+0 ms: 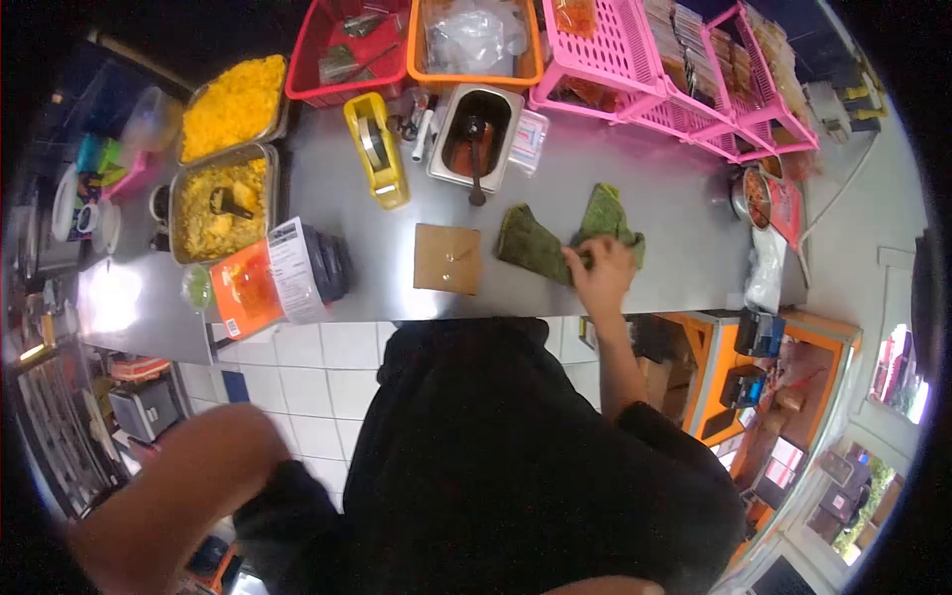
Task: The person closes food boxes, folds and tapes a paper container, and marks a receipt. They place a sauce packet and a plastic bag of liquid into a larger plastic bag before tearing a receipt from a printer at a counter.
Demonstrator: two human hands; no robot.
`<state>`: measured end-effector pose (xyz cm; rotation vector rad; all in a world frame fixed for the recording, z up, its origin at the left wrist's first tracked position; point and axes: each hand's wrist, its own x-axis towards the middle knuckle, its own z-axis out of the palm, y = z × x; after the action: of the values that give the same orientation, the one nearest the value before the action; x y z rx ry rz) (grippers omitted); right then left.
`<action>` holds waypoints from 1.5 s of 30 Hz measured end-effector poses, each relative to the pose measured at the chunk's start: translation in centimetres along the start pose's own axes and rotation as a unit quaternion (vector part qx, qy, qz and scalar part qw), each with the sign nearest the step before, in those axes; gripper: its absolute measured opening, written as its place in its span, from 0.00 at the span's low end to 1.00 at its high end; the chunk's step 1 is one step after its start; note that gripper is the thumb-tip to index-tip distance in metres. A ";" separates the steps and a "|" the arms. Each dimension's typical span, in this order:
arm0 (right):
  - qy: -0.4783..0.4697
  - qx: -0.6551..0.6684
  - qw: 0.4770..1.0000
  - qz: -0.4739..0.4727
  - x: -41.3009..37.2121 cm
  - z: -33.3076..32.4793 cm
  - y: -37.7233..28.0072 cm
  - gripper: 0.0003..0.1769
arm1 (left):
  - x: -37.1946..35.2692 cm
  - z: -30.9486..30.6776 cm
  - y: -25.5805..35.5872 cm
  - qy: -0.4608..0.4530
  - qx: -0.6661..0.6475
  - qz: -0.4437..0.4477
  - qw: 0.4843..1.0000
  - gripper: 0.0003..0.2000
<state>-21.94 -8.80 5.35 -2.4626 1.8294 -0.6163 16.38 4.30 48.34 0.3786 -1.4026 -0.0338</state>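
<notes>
My right hand point(603, 275) presses down on a crumpled dark green cloth point(535, 243) near the front of the steel counter. Its fingers are curled into the fabric, and two folded parts spread out to the left and upward. Just left of the cloth lies a flat brown cardboard square point(446, 259). My left arm is bent and blurred at the lower left, its hand out of sight.
A steel pan of dark sauce with a ladle point(475, 164) and a yellow tape dispenser point(377, 151) stand behind. At left are trays of yellow food point(233, 107) and an orange packet point(248, 288). Pink baskets point(605, 64) line the back right; a bowl point(756, 198) sits right.
</notes>
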 end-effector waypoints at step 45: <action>-0.188 -0.069 0.957 -0.210 37.9 19.0 -13.0 0.29 | -32.0 2.2 -7.3 -0.255 -0.095 -0.753 0.599 0.30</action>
<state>5.02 -43.85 2.45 -2.8344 1.2606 -0.0050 10.04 4.72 16.10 1.3661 -1.1818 -1.8070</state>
